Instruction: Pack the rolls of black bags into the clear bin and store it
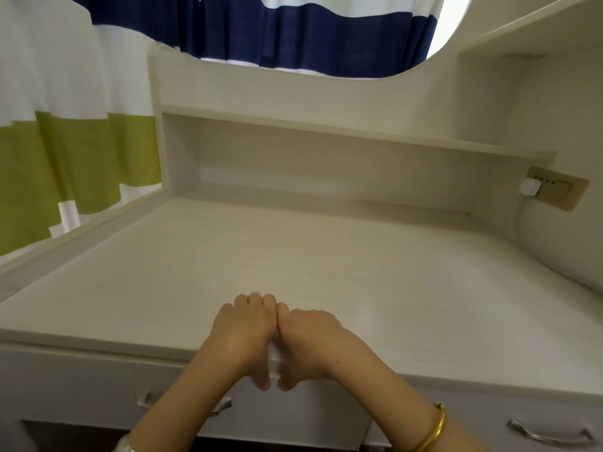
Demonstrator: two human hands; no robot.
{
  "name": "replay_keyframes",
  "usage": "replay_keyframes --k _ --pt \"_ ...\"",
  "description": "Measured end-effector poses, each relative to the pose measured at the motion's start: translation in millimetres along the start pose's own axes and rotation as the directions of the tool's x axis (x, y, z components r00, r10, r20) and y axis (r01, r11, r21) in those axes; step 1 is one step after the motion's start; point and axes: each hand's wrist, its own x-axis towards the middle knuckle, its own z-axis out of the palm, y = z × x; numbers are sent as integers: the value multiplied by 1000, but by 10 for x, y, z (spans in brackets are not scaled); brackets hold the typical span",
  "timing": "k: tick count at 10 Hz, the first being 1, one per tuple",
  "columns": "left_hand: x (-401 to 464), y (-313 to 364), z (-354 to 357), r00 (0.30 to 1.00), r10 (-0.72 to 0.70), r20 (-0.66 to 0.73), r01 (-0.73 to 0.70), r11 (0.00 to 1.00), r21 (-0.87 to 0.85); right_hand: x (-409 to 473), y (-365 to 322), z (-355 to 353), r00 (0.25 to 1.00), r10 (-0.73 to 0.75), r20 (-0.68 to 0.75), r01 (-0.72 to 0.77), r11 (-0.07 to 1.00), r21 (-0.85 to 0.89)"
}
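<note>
Neither the rolls nor the clear bin showed anywhere in the view, so their position and long axis could not be told. Both hands rested side by side at the front edge of the desk (326,256), touching each other. The left hand (243,331) had its fingers curled over onto the pale top and its thumb hooked down over the edge; the right hand (313,337) lay the same way, knuckles bent, thumb pointing down. Neither hand held anything that could be seen. A gold bangle (432,429) circled the right wrist. The desk was off-white with a faint wood grain, matte and flat, with a shelf (326,125) of the same board running across the back. Curved metal handles (548,433) sat on the drawer fronts below. A tan socket plate (554,189) held a white plug on the right wall; no writing could be read. A curtain (75,141) with green, white and navy bands hung behind.
</note>
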Motion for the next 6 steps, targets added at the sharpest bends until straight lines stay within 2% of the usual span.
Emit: replay_keyframes --k 3,4,5,6 --pt "89 -13 -4 999 -8 40 11 998 -57 146 41 -90 991 -74 110 81 995 -59" --pt "123 -46 -81 988 31 153 -18 996 -84 173 101 -157 974 -110 196 106 994 32" --pt "228 -118 -243 944 110 312 -59 984 -167 205 185 -283 924 -158 348 95 977 191" --pt "289 -126 -475 913 216 345 -112 948 -297 162 275 -458 910 -206 359 80 939 335"
